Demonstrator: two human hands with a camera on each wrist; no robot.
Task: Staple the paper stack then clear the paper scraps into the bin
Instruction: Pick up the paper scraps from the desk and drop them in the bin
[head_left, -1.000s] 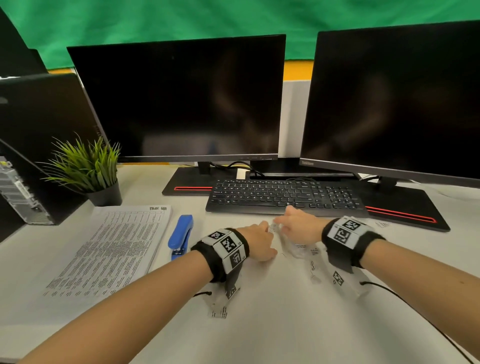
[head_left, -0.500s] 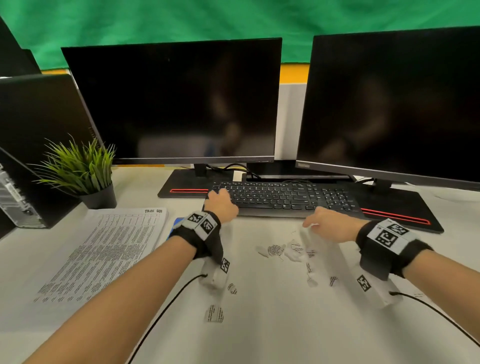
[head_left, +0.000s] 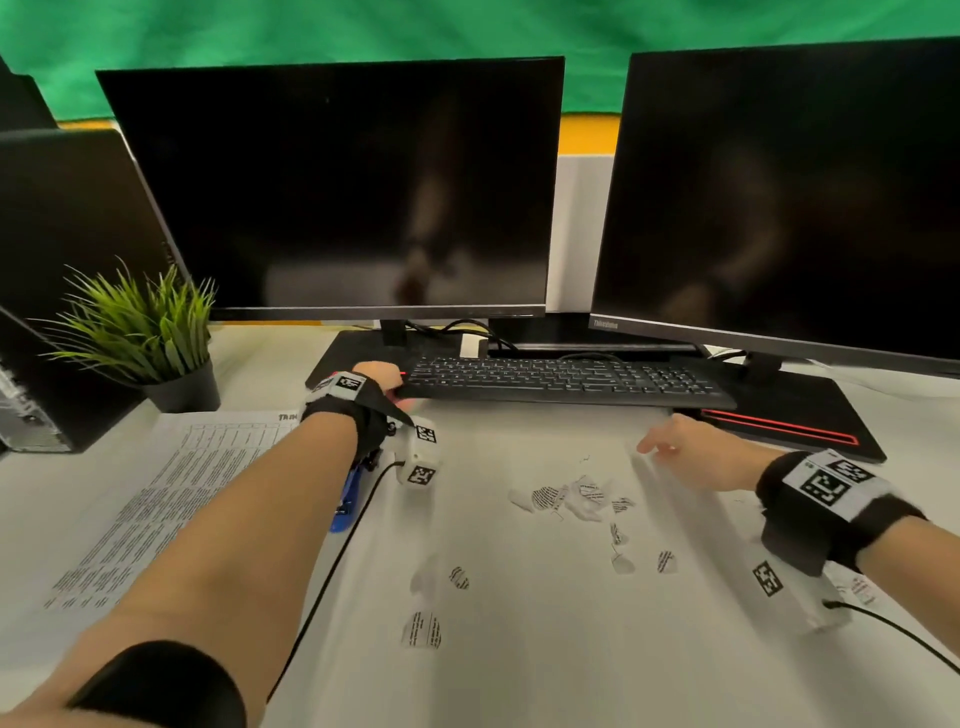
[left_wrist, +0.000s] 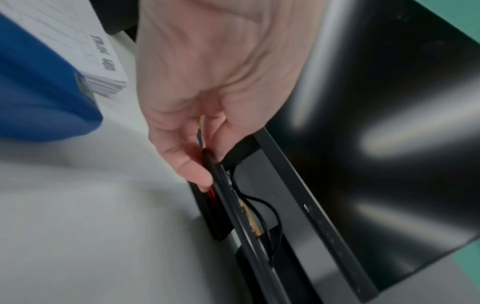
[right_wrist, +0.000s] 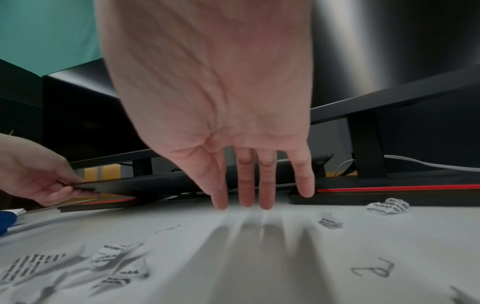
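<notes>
1. Two hands are at different jobs: the left hand (head_left: 382, 375) sits at the left end of the keyboard (head_left: 566, 379), middle of the head view, with thumb and fingers pinching its edge (left_wrist: 207, 158). From the right wrist view that end looks raised off the desk, I'd guess to check for bits underneath

2. The right hand (head_left: 680, 447) is right of centre, fingers (right_wrist: 245, 185) straight and spread, tips touching or just above the white desk (head_left: 519, 675). It holds nothing; my guess is it is placed to sweep

3. Paper scraps (head_left: 571, 496) lie in a loose cluster at centre, small torn white pieces with black print, some crumpled. A few more (head_left: 422, 630) sit apart towards the lower middle, and others (right_wrist: 387, 206) lie near the monitor base in the right wrist view

4. The paper stack (head_left: 171, 493) lies flat at left, printed side up, well apart from the scraps. The blue stapler (head_left: 349, 496) lies just beside its right edge, mostly hidden by the left forearm. Whether the stack is stapled I cannot tell, as the view is too soft there

5. No bin shows in any view, so the scraps are not yet cleared
</notes>
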